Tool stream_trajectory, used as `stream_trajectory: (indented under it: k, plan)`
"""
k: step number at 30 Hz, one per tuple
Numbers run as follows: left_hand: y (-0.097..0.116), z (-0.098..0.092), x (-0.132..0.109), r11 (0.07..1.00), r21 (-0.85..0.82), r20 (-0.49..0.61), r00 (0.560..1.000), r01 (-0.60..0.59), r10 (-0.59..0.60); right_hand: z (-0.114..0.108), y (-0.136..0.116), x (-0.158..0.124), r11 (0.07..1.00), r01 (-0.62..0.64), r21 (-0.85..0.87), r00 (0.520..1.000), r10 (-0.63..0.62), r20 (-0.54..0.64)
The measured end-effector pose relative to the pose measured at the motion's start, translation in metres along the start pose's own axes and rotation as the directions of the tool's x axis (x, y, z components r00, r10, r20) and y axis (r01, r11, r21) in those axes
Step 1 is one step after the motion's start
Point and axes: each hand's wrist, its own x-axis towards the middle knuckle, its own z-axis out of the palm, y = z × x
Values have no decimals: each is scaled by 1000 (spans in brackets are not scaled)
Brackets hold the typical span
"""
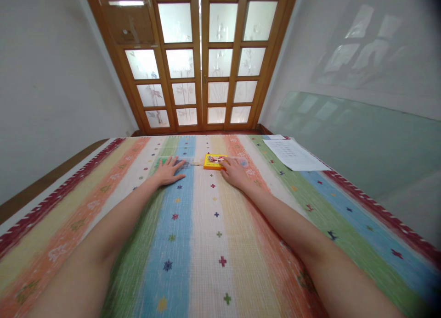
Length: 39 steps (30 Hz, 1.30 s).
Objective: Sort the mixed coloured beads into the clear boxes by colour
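Toward the far end of the table lies a small flat yellow box (211, 161) with a printed picture on its top. My right hand (235, 172) is at the box's right end, its fingers over the top edge and its thumb near the front corner. To the left, my left hand (167, 172) rests flat with its fingers spread, palm down. Its fingertips touch a clear, flat plastic strip (190, 161), which shows left of the box and again past my right hand. Whether the strip runs under the box I cannot tell.
A striped tablecloth (203, 244) covers the long table. On the right side lies a sheet of printed paper (294, 155), with another white piece (276, 137) behind it. A glass panel (358, 143) leans on the right wall. Wooden glazed doors (201, 61) stand beyond the table.
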Motion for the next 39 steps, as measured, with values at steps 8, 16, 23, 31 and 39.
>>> stream_trajectory:
  k: [8,16,23,31,39]
  plan:
    - [-1,8,-2,1000,5,-50,999,-4,4,4,8,3,988,-154,-29,988,154,-12]
    - [-1,15,-8,953,-55,-326,897,298,-299,9,10,0,970,-221,-98,975,217,-52]
    - [-16,30,2,947,-85,-255,912,309,-320,13,32,-3,947,-309,-93,951,307,-33]
    - [-6,30,4,936,-96,-248,903,338,-351,8,44,-2,970,-234,-65,972,231,-51]
    - [5,27,6,932,-91,-261,895,350,-362,2,5,8,998,-57,-20,998,56,-34]
